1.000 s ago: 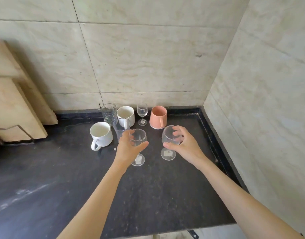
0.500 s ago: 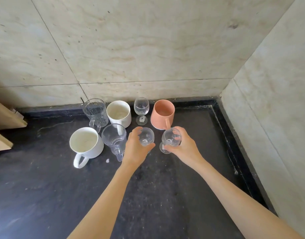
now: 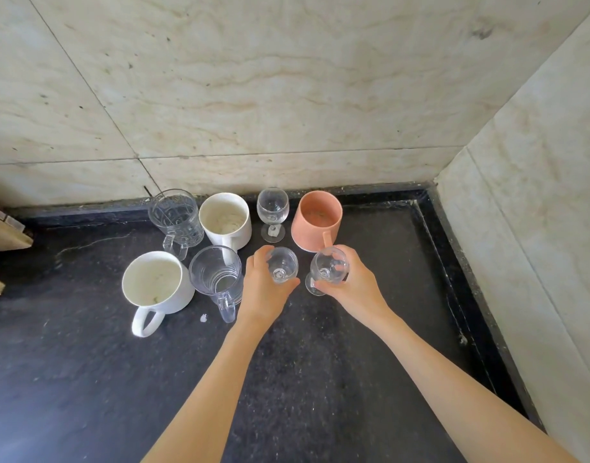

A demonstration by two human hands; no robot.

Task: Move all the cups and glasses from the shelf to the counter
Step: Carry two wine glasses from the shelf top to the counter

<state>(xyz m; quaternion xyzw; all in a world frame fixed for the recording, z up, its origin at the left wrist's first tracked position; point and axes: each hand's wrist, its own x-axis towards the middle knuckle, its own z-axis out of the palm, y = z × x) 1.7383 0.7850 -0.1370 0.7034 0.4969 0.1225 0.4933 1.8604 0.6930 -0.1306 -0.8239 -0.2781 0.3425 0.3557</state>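
Note:
My left hand (image 3: 262,292) grips a small stemmed glass (image 3: 283,265) by its bowl, low over the black counter (image 3: 86,379). My right hand (image 3: 352,285) holds a second stemmed glass (image 3: 328,269), whose foot shows at its lower left, on or just above the counter. Behind them stand a third stemmed glass (image 3: 272,208), a pink mug (image 3: 317,220), a white mug (image 3: 225,220) and a patterned glass mug (image 3: 176,217). To the left sit another white mug (image 3: 153,284) and a clear glass mug (image 3: 215,275).
Beige tiled walls close the corner at the back and the right (image 3: 537,195). A raised black rim (image 3: 454,262) runs along the counter's right side. Wooden shelf boards (image 3: 3,232) jut in at the left edge.
The view has moved closer and tilted down over the counter. Both hands have carried their stemmed glasses forward, toward the pink mug and the back row.

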